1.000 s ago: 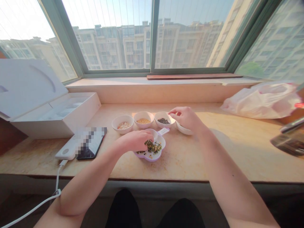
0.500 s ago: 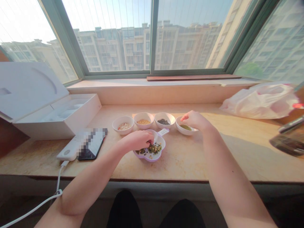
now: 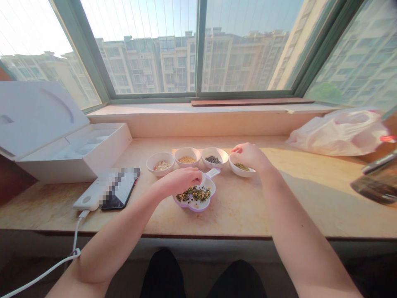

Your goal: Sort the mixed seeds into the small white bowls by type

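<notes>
Purple-edged white dish (image 3: 198, 210) of mixed green, dark and yellow grains (image 3: 202, 193), in front of 4 lined-up white bowls (image 3: 214, 165).

Smooth glossy bowls (image 3: 218, 152), smooth plastic-looking dish (image 3: 198, 209), crinkled plastic bag (image 3: 339, 131)

Both our arms (image 3: 120, 225) stretched forward: left hand (image 3: 183, 180) palm down, fingers (image 3: 196, 177) curled; right hand (image 3: 252, 155) angled inward, fingers bent.

– What's different with the left hand (image 3: 183, 181)?
– A second ago it was dipped in the seed mix (image 3: 197, 193); now it's lifted just clear, so more of the mix shows
– And the right hand (image 3: 250, 156)?
– Gone from the dark-seed bowl's (image 3: 223, 154) rim to the rightmost bowl's (image 3: 243, 174) far rim, uncovering the green beans (image 3: 241, 167)
</notes>
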`<action>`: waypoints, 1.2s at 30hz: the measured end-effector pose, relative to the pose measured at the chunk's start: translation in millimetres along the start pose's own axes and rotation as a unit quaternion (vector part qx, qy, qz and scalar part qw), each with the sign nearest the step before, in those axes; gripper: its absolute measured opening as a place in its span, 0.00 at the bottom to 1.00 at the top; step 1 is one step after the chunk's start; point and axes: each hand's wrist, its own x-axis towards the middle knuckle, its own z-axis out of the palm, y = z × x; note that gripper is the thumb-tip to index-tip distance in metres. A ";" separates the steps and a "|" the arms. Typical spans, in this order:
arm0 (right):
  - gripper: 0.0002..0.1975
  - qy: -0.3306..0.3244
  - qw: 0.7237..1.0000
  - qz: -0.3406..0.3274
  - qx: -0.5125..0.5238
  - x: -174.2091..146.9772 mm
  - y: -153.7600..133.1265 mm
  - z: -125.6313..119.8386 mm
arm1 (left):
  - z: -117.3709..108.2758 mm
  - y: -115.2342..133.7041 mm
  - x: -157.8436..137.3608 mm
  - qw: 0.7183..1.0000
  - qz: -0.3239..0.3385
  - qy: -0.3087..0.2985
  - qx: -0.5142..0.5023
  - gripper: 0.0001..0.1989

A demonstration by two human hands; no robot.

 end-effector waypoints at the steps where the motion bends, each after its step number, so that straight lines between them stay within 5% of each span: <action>1: 0.13 0.017 0.999 -0.024 0.022 -0.2 -3.4 1.7 | -1.9 1.4 -0.4 1.000 -0.009 0.014 -0.001 0.11; 6: 0.13 0.004 0.965 -0.120 0.232 -11.3 -27.3 12.6 | -10.8 6.6 -2.4 0.991 -0.043 0.126 -0.001 0.10; 13: 0.22 -0.297 0.831 -0.174 0.436 -34.7 -52.8 27.5 | -10.5 2.4 -2.3 0.961 -0.045 0.271 -0.035 0.09; 21: 0.24 -0.348 0.757 -0.135 0.536 -41.1 -62.3 38.8 | -8.0 0.7 -2.8 0.952 -0.004 0.301 -0.048 0.08; 27: 0.23 -0.317 0.758 -0.119 0.558 -42.2 -63.6 40.0 | -8.7 5.3 -3.9 0.953 -0.006 0.298 -0.045 0.09; 32: 0.20 -0.261 0.793 -0.107 0.540 -40.6 -63.8 39.2 | -11.9 10.6 -4.5 0.958 -0.033 0.279 -0.053 0.11; 36: 0.17 -0.229 0.822 -0.122 0.507 -39.2 -61.8 37.6 | -14.5 11.3 -5.7 0.975 -0.072 0.207 -0.042 0.14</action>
